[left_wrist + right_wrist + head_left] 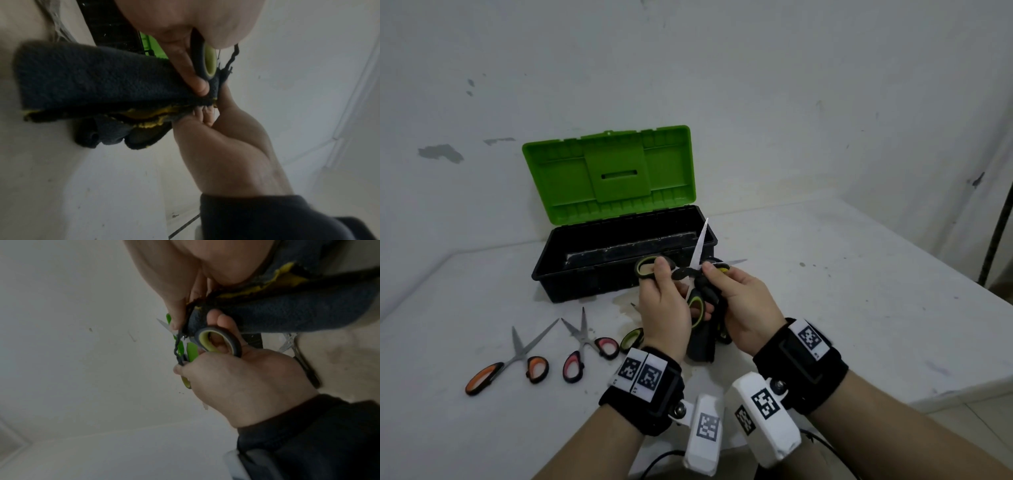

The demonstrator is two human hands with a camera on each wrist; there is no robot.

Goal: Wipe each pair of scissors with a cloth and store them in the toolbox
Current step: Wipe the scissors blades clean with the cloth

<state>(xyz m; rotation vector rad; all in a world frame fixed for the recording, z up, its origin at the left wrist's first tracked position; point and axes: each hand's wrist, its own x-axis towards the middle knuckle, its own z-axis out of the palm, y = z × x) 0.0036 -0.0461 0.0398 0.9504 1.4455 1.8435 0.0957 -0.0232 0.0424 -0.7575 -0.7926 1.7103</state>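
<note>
Green-and-black plastic handles mark the pair of steel scissors (pixel 690 274) held up over the white table (pixel 859 274), in front of the open toolbox. The left hand (pixel 664 308) grips this pair, thumb lying on the upper handle loop at about 10 o'clock from the pivot and fingers curled through the lower loop (pixel 218 340). The blades are spread, and 1 points up towards 12 o'clock across the black toolbox tub (pixel 619 253). The right hand (pixel 743 301) pinches a dark grey fleece cloth with yellow edging (pixel 92 78) against the scissors near the pivot; the rest of the cloth hangs below both hands.

The toolbox sits at 12 o'clock from the hands, its bright green lid (pixel 609 171) standing open against the wall (the tub's inside is too dark to read).

On the table at 9 o'clock lie 2 more open pairs: orange-and-black handled scissors (pixel 513 359) farthest out, then pink-and-black handled scissors (pixel 585 346) just beside them. A further green-lined handle loop (pixel 631 339) shows beside the left wrist, mostly hidden. Both wrists wear black straps with white tagged camera blocks.
</note>
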